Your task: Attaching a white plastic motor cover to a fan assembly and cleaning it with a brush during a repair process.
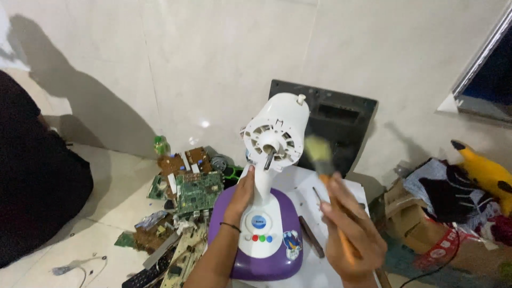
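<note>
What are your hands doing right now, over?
Left hand steadying fan stand. Right hand gripping paintbrush near motor. Circuit boards piled left, not blocking.

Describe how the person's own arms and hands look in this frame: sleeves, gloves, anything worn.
Both forearms are bare, with no sleeves in view and no gloves. The left hand has a thin dark band around its wrist. The right hand shows nothing worn: no ring, watch or band visible, though it is slightly blurred. No markings show on either arm.
</note>
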